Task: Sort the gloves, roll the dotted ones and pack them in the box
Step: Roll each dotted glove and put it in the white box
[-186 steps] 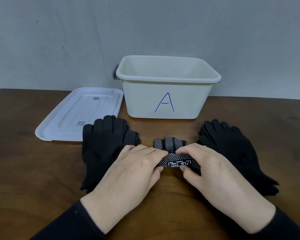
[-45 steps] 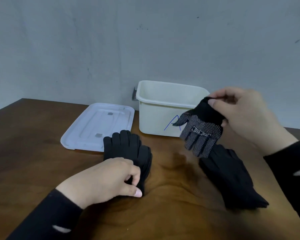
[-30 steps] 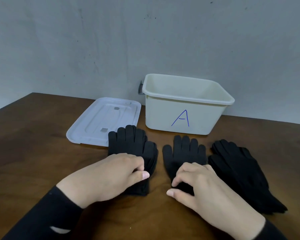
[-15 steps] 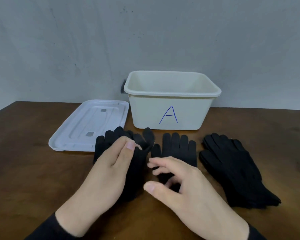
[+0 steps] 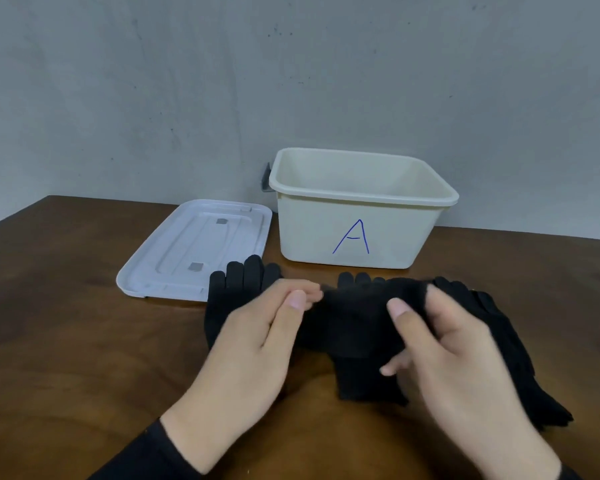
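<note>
The left hand and right hand each pinch one end of a black glove, holding it stretched between them just above the wooden table. Beneath it lies another black glove, with glove piles to the left and right. Behind stand the open box marked A and its lid, lying flat.

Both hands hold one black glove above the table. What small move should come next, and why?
Probably turn the glove over to check for dots: the left hand and right hand pinch its ends, and the visible side looks plain black.
</note>
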{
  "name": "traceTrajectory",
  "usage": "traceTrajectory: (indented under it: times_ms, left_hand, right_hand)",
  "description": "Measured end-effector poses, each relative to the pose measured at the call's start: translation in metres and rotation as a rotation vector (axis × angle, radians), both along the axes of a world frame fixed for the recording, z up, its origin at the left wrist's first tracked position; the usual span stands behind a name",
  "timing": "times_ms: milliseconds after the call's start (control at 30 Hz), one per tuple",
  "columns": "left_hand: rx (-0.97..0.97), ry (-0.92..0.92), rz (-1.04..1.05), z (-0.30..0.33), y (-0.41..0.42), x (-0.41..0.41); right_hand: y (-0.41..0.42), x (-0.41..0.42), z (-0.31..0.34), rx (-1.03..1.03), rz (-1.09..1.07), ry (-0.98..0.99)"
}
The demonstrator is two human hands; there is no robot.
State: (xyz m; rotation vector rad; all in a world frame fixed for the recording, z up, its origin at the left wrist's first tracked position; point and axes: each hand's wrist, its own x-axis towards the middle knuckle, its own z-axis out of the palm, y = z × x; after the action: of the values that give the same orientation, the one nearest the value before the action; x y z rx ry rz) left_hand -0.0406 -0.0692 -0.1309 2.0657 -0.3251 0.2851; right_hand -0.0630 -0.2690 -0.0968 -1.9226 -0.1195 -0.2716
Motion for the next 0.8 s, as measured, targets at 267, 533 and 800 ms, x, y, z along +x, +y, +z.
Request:
traceTrajectory:
  times_ms: [267, 533, 800]
  left_hand:
    - [0.302, 0.028, 0.151, 0.000, 0.018, 0.005]
    - [0.316, 0.053, 0.138, 0.000, 0.020, 0.003]
    - [0.341, 0.022, 0.159, -0.001, 0.022, 0.004]
  right_hand:
    - [-0.022, -0.006, 0.073, -0.365, 0.005, -0.035]
    - [-0.033, 0.029, 0.129, -0.548, 0.164, 0.115]
    - [-0.022, 0.071, 0.136, -0.571, 0.030, -0.061]
